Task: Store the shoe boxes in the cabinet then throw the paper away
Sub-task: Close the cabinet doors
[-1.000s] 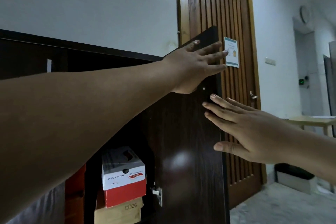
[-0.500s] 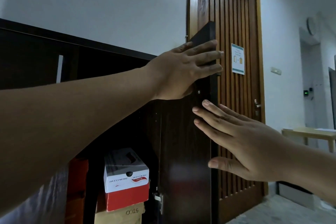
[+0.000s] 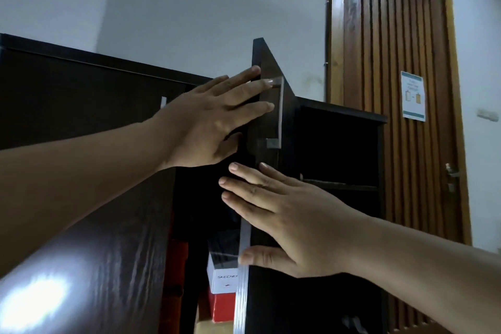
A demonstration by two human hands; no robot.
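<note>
1. the left hand (image 3: 214,122) lies flat against the edge of the dark cabinet door (image 3: 267,225) near its top, fingers straight and slightly fanned, holding nothing; its fingertips reach the metal bar handle (image 3: 279,111) on the door's outer face.
2. the right hand (image 3: 284,217) is pressed flat on the same door just below the left one, fingers stretched out and a little spread, thumb apart underneath, nothing pinched.
3. the door stands partly open, its thin edge turned toward the camera, with a pale strip running down that edge.
4. the cabinet (image 3: 81,84) is dark wood; its left door (image 3: 95,266) is shut and shows a bright glare at the lower left.
5. through the gap between the two doors a white shoe box (image 3: 222,276) with a printed brand name sits inside the cabinet, on top of a red shoe box (image 3: 223,306); another reddish box (image 3: 176,266) shows to their left, dim.
6. to the right of the open door an open shelf compartment (image 3: 339,149) of the cabinet looks dark, and i cannot tell what it holds.
7. behind the cabinet's right end a slatted wooden room door (image 3: 393,35) carries a paper notice (image 3: 412,95) and a lever handle (image 3: 451,172).
8. the paper to be thrown away is not in view.
</note>
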